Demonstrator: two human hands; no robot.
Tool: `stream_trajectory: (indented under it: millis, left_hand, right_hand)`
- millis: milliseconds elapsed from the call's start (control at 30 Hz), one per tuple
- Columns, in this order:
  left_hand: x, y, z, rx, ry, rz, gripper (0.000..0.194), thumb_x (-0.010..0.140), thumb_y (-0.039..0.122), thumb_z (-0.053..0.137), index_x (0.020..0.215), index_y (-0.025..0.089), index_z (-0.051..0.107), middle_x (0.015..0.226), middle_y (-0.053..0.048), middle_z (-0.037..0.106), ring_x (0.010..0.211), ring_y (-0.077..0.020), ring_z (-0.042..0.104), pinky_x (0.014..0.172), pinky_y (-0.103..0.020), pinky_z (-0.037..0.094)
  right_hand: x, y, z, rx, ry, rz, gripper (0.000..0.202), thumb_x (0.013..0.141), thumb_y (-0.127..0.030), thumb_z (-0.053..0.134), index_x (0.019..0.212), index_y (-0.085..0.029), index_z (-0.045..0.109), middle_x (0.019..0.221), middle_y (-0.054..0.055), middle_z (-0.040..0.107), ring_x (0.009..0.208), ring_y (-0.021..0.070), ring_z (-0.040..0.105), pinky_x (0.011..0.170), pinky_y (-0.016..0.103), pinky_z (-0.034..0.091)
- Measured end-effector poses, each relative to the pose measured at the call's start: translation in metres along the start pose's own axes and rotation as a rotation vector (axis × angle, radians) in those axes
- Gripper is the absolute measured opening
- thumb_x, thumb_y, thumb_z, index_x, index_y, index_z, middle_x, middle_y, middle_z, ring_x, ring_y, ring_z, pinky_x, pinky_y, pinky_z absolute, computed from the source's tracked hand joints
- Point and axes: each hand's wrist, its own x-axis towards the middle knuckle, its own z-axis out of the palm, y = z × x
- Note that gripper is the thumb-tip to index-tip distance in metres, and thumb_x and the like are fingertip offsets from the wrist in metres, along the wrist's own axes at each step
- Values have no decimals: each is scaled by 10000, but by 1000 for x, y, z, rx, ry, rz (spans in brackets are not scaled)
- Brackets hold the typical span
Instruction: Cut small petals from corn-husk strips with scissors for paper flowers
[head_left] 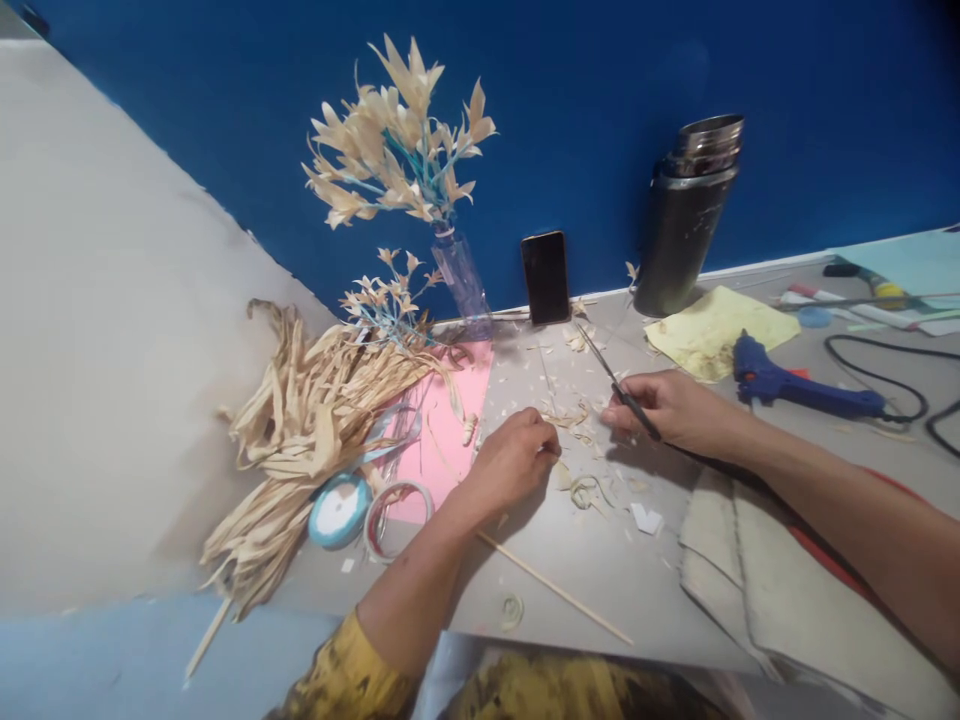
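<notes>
In my right hand [660, 405] is a pair of scissors [596, 350] with dark handles, the blades pointing up and away toward the phone. My left hand [521, 455] is low over the table with its fingers curled together; whatever they may pinch is hidden. Between and beyond both hands lie scattered dry pale scraps [574, 420], and a curled strip [589, 492] rests near my left fingertips. A thin wooden stick [562, 590] extends from under my left forearm toward the front edge. Left of that forearm are a roll of tape [397, 520] and a blue ribbon spool [340, 510].
Dried husk strips [315, 430] are heaped at left, partly over pink paper [427, 450]. Behind stand a bottle [461, 275] of husk flowers [405, 140], a phone [546, 278] and a dark flask [686, 220]. A blue glue gun [802, 385] and folded cloth [795, 590] lie right.
</notes>
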Motion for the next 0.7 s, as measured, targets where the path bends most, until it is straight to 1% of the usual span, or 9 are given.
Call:
stream_trajectory:
  millis: [133, 233, 333, 400, 467, 533, 567, 633, 700]
  left_hand:
    - [1, 0, -3, -4, 7, 35, 145, 815, 86, 505, 797, 196, 598, 921, -46, 595, 904, -188, 562, 794, -296, 436]
    - [0, 1, -4, -11, 111, 71, 132, 819, 83, 502, 790, 196, 565, 822, -25, 607, 783, -166, 561, 717, -287, 439]
    - [-2, 5, -3, -5, 360, 220, 150, 824, 57, 496, 811, 194, 555, 786, -22, 632, 733, -153, 576, 678, -282, 456]
    - [-3, 9, -2, 27, 568, 383, 172, 831, 33, 495, 859, 191, 556, 846, -49, 662, 800, -163, 610, 710, -294, 489]
    - [-3, 13, -3, 91, 710, 527, 205, 825, 14, 513, 918, 191, 557, 914, -78, 676, 865, -178, 628, 747, -317, 517]
    - [-3, 16, -4, 170, 764, 626, 235, 811, 15, 546, 964, 192, 562, 961, -98, 677, 889, -191, 632, 758, -339, 534]
    - [-3, 17, -5, 205, 769, 660, 246, 804, 22, 565, 983, 191, 568, 982, -107, 676, 898, -198, 633, 757, -347, 538]
    - [-3, 18, -4, 252, 779, 707, 262, 791, 33, 594, 1003, 186, 584, 1007, -121, 673, 914, -213, 632, 755, -355, 539]
    - [-3, 20, -3, 256, 779, 725, 272, 783, 33, 604, 1004, 192, 604, 1016, -119, 671, 928, -218, 629, 760, -356, 532]
  right_hand:
    - [1, 1, -1, -27, -28, -20, 370, 747, -518, 719, 646, -180, 606, 571, -22, 611, 538, 118, 484, 519, 231, 354]
    - [0, 0, 0, 0, -31, -11, 356, 751, -505, 727, 670, -177, 616, 566, -26, 607, 537, 117, 488, 517, 230, 355]
    - [-1, -3, 3, 110, -38, 13, 349, 753, -497, 741, 721, -164, 640, 600, -8, 632, 544, 118, 515, 527, 231, 377]
    - [-3, -5, 7, 261, -55, 53, 378, 763, -520, 730, 804, -150, 664, 732, 43, 693, 603, 139, 580, 544, 237, 406]
    - [-5, -7, 10, 439, -101, 101, 430, 776, -557, 708, 882, -142, 667, 903, 97, 718, 695, 169, 639, 571, 247, 440]
    - [-7, -9, 13, 577, -145, 133, 451, 769, -565, 715, 922, -145, 655, 975, 109, 709, 763, 186, 665, 614, 257, 468]
    - [-9, -11, 13, 620, -162, 137, 451, 759, -555, 731, 929, -145, 650, 962, 102, 705, 776, 188, 668, 631, 259, 475]
    - [-12, -14, 14, 647, -180, 126, 435, 738, -509, 763, 935, -140, 646, 865, 77, 696, 748, 180, 659, 632, 258, 471]
    - [-15, -18, 15, 639, -149, 94, 390, 720, -439, 784, 927, -140, 641, 745, 33, 665, 667, 153, 622, 601, 247, 449]
